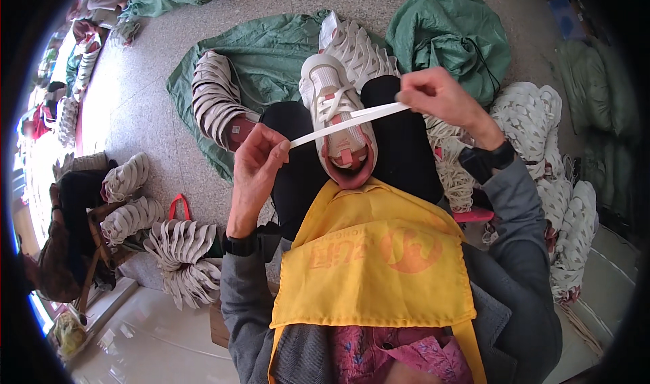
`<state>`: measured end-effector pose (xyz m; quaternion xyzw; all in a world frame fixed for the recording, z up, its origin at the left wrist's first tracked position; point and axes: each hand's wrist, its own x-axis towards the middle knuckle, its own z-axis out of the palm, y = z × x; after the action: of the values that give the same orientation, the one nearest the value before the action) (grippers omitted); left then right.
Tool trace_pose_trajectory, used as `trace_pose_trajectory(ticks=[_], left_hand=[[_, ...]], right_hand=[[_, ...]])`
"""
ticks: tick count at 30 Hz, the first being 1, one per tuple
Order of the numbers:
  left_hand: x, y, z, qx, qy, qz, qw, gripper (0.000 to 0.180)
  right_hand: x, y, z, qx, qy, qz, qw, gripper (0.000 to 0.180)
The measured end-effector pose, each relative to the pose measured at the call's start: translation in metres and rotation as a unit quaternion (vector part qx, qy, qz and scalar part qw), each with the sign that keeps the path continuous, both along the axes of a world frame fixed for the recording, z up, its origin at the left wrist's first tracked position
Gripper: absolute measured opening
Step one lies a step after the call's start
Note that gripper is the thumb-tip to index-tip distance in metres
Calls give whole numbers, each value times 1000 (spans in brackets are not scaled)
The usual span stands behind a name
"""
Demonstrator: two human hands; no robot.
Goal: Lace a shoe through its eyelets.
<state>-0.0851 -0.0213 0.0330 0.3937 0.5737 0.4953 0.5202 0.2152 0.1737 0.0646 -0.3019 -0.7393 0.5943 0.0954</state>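
Lace stretched flat and taut between both hands, running from 8 o'clock up to 2 o'clock across the shoe. Left hand pinches the lower end between thumb and fingers, closed tight on it; right hand grips the upper end the same way, fingers curled shut. The tension likely keeps the flat white band untwisted over the eyelets.

Shoe sits at frame centre, wedged between the person's black-trousered knees, toe pointing to 12 o'clock, opening toward the yellow apron; the knees seem to act as a clamp, freeing both hands. Upper is off-white mesh with pale panels, the lining and tongue pull a dusty pink-red; a few lace rows already cross the front.

Stacks of similar pale shoes lie at 10 o'clock on a green sack spread over the floor, more at 3 o'clock, all within arm's reach. Another bundled green sack rests at 1 o'clock.
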Motion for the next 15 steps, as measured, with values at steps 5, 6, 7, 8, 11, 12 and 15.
trace_pose_trajectory(ticks=[5,6,7,8,11,12,15], left_hand=[[10,4,-14,9,-14,-14,1000,9],[15,6,-16,14,-24,-16,999,9],[19,9,-16,7,-18,-30,999,9],[24,12,-15,16,-18,-32,999,9],[40,17,-14,32,-31,-37,998,9],[42,16,-14,38,-24,-33,998,10],[48,18,-14,62,-4,-31,998,13]], right_hand=[[52,9,-14,-49,-18,-123,991,45],[60,9,-21,-51,-18,-136,989,45],[67,8,-27,-54,-16,-149,987,44],[72,8,-34,-57,-15,-161,985,43],[61,3,-43,206,-85,-180,958,29],[48,-5,-36,212,-73,-177,958,22],[-2,-43,-7,186,-36,-151,970,10]])
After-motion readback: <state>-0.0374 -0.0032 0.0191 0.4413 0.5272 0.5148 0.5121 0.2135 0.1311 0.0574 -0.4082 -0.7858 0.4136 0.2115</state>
